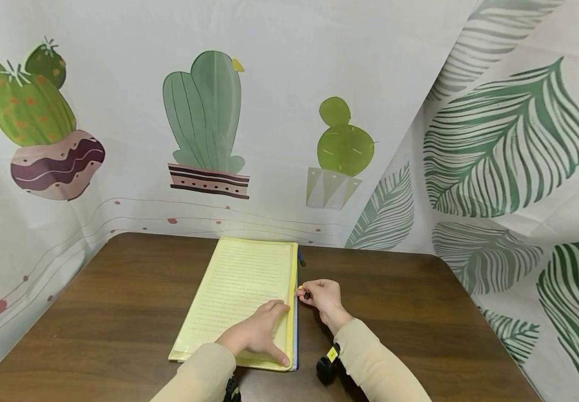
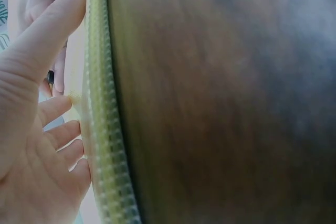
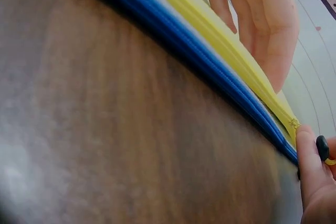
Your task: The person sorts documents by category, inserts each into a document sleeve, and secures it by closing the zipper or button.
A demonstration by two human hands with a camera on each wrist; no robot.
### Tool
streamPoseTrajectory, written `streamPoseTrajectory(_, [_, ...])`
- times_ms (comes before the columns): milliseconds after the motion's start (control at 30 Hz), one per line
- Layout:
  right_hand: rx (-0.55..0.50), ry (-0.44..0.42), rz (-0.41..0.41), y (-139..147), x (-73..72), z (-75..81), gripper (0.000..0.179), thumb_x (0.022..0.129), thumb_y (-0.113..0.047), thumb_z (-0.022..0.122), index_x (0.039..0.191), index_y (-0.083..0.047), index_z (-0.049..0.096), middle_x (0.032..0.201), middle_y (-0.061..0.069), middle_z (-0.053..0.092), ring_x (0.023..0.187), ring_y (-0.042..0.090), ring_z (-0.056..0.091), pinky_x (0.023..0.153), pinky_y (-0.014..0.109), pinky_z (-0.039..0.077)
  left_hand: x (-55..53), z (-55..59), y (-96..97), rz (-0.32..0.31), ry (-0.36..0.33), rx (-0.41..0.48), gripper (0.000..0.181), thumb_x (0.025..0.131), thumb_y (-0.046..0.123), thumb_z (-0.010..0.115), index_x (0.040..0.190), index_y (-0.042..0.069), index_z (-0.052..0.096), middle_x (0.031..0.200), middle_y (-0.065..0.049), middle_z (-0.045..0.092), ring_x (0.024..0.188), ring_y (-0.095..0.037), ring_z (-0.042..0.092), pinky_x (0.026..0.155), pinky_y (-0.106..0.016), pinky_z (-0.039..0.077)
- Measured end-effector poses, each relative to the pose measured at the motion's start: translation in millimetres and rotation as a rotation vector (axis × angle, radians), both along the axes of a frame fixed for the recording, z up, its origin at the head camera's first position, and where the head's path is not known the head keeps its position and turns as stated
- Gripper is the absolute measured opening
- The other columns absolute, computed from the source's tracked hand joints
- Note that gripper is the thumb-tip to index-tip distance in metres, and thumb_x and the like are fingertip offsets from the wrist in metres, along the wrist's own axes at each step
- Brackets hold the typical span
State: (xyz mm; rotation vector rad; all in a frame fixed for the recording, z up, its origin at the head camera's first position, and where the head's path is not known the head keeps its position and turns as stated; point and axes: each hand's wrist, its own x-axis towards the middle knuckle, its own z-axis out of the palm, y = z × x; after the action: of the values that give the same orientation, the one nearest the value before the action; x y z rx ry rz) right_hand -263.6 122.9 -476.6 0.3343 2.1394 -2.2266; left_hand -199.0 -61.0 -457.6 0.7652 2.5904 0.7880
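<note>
A yellow zip document pouch point(image 1: 239, 279) lies on the wooden table, with a page of printed lines showing through it. Under its right side the edge of a blue zip pouch point(image 3: 210, 69) sticks out. My left hand point(image 1: 261, 333) rests on the lower right part of the yellow pouch, thumb and fingers spread along its zipped edge. Beside that same edge, farther up, my right hand point(image 1: 326, 297) pinches the yellow pouch's zipper pull point(image 3: 322, 149), which has a black end. In the left wrist view, the yellow zipped edge point(image 2: 107, 108) runs past my left thumb.
Near the top right corner of the pouches, the blue pouch's zipper pull point(image 1: 301, 259) lies on the table point(image 1: 395, 312). A printed cloth wall point(image 1: 279, 139) with cacti and leaves stands behind the table's far edge.
</note>
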Motion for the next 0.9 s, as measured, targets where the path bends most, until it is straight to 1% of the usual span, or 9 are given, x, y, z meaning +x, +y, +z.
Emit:
streamPoseTrajectory(333, [-0.004,-0.016,-0.023,-1,-7.6,0.0,0.017,0.082,0.003,0.057,0.092,0.015,0.064,0.07,0.01,0.068,0.065,0.013,0.068,0.063,0.024,0.058,-0.3,0.4,0.0,-0.011,0.011,-0.014,0.111,0.057,0.051,0.085,0.144,0.006,0.033,0.152,-0.017,0.026,0.139,-0.037,0.026,0.11,-0.053,0.032])
streamPoseTrajectory(600, [-0.013,-0.032,-0.038,-2,-13.4,0.7,0.017,0.083,0.003,0.057,0.092,0.014,0.065,0.07,0.01,0.069,0.066,0.013,0.068,0.063,0.023,0.057,-0.1,1.9,-0.6,-0.018,0.001,-0.019,0.109,0.059,0.05,0.084,0.145,0.006,0.034,0.152,-0.017,0.025,0.14,-0.036,0.025,0.11,-0.052,0.031])
streamPoseTrajectory(900, [-0.025,-0.024,-0.057,-3,-18.8,2.0,0.019,0.084,0.002,0.057,0.095,0.015,0.065,0.072,0.01,0.069,0.066,0.013,0.068,0.064,0.023,0.057,0.1,-0.6,0.2,-0.014,0.015,-0.041,0.11,0.058,0.052,0.084,0.145,0.007,0.034,0.153,-0.016,0.024,0.14,-0.036,0.025,0.11,-0.051,0.032])
